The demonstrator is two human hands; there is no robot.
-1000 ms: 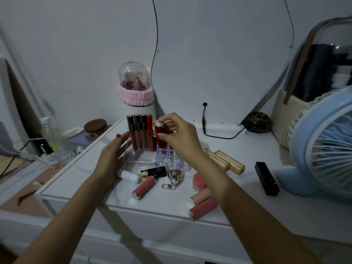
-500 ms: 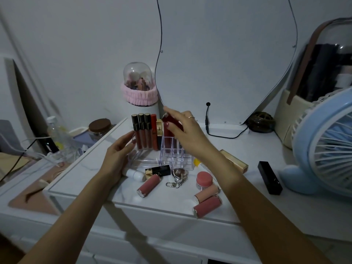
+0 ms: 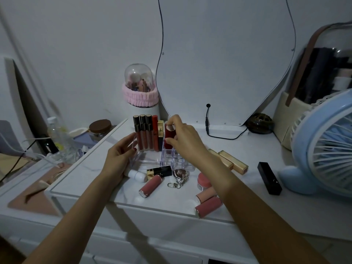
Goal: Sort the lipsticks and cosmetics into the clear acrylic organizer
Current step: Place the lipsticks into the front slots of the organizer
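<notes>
Step in hand looks like seating a red lipstick [image 3: 168,137] into a back cell of the clear acrylic organizer [image 3: 172,159]; right hand [image 3: 185,139] pinches it near the top, fingers curled round the glossy cylinder, tube upright and its base at or just inside the cell mouth, hard to tell which in this dim light. Left hand [image 3: 119,159] steadies the organizer's left wall, fingers fairly straight and pressed against the acrylic, not wrapped round it. Next move probably calls for a straight drop and release, then a reach for a loose piece. Already standing in the back row: three dark-capped lip glosses [image 3: 143,135], an orange-red tube [image 3: 155,135] and a gold-capped square lipstick [image 3: 160,132]. Organizer is hard, transparent, gridded into small square cells, most front ones unfilled. Still loose on the white dresser top [image 3: 247,145]: black-and-gold lipstick [image 3: 159,172] lying flat, matte pink tube [image 3: 150,186], white rounded bottle [image 3: 136,175], metal keychain [image 3: 179,177], pink jar [image 3: 203,181], two pink tubes at the front edge [image 3: 208,202], two gold square sticks [image 3: 229,161], black rectangular lipstick [image 3: 269,178] near the blue fan [image 3: 323,145]
</notes>
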